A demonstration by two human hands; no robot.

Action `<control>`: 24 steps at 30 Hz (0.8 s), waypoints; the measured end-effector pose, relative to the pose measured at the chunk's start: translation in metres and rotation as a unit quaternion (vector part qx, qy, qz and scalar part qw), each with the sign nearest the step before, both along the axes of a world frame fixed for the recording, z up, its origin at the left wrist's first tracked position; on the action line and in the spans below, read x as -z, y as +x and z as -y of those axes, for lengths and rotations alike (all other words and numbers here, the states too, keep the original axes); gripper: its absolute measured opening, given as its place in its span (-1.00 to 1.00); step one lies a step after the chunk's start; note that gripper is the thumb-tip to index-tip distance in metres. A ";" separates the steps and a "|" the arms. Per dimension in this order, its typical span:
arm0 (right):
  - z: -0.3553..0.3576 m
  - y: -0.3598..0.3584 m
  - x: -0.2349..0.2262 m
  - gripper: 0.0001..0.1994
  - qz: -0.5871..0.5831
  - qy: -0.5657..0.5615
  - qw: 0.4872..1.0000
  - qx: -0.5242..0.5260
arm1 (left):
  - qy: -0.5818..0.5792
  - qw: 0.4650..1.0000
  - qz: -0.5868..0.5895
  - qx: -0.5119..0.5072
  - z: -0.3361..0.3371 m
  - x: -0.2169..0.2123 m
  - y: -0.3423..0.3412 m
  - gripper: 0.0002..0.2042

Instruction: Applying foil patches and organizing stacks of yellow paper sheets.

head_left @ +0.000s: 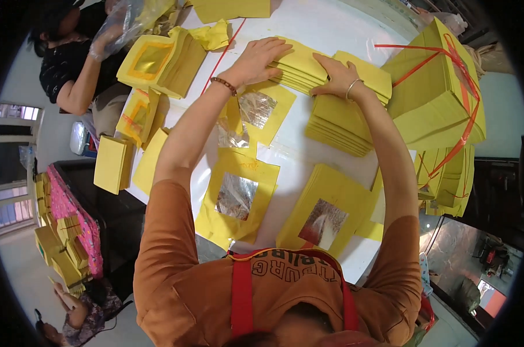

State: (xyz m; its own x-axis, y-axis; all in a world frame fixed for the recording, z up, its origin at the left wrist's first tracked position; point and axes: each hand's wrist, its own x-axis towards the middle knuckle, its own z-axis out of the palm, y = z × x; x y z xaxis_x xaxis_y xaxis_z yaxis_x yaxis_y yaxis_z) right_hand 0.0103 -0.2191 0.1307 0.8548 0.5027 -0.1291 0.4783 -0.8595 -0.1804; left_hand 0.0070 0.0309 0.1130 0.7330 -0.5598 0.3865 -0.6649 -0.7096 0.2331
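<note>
My left hand (260,58), with a bead bracelet at the wrist, lies flat on a thick stack of yellow paper sheets (305,66) at the far side of the white table (325,26). My right hand (338,76), wearing a thin bangle, presses on the same stack from the right, fingers curled over its top. Below it sits a second yellow stack (338,124). Closer to me lie yellow sheets with silver foil squares (237,195) and one with a reddish foil square (323,222).
A large yellow bundle tied with red string (441,95) stands at the right, more tied bundles (450,179) below it. Gold-foil stacks (157,61) sit at the left. A person in black (71,63) works there; another person (76,315) sits on the floor.
</note>
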 end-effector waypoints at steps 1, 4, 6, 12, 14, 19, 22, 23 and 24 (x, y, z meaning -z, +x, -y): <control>0.001 0.003 0.001 -0.09 -0.024 0.002 1.000 0.012 | 0.028 0.999 -0.019 0.033 0.002 -0.003 0.005 -0.40; 0.000 0.005 0.002 -0.09 -0.043 -0.001 0.999 0.022 | 0.057 0.996 -0.033 0.057 0.007 -0.008 0.010 -0.40; 0.000 0.007 0.003 -0.09 -0.035 -0.006 0.999 0.018 | 0.085 0.994 -0.026 0.062 0.009 -0.005 0.013 -0.40; 0.001 0.009 0.006 -0.21 -0.003 0.019 1.000 0.016 | 0.104 0.990 -0.082 0.055 0.014 -0.006 0.024 -0.50; -0.001 0.015 0.000 -0.26 -0.114 0.013 0.993 0.042 | 0.117 0.975 -0.187 0.017 0.014 -0.010 0.026 -0.53; 0.003 0.023 0.006 -0.58 -0.081 -0.057 0.995 0.005 | -0.113 0.984 0.139 0.016 0.004 -0.003 0.018 -0.62; 0.012 0.026 0.013 -0.56 0.013 -0.112 0.988 -0.106 | -0.101 0.985 0.131 -0.048 -0.008 0.022 -0.009 -0.63; 0.014 0.027 0.014 -0.50 0.064 -0.140 0.977 -0.150 | -0.074 0.992 0.100 -0.032 -0.012 0.030 -0.013 -0.63; 0.008 0.025 0.010 -0.50 0.063 -0.139 0.976 -0.154 | -0.016 0.996 0.091 -0.020 -0.013 0.030 -0.019 -0.66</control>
State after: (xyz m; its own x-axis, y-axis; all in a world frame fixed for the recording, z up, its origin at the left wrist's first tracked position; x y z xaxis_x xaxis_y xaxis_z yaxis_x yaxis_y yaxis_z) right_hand 0.0355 -0.2271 0.1212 0.6863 0.6992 -0.2000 0.7253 -0.6785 0.1169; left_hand -0.0118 0.0437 0.0830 0.6709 -0.5164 0.5321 -0.6696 -0.7303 0.1355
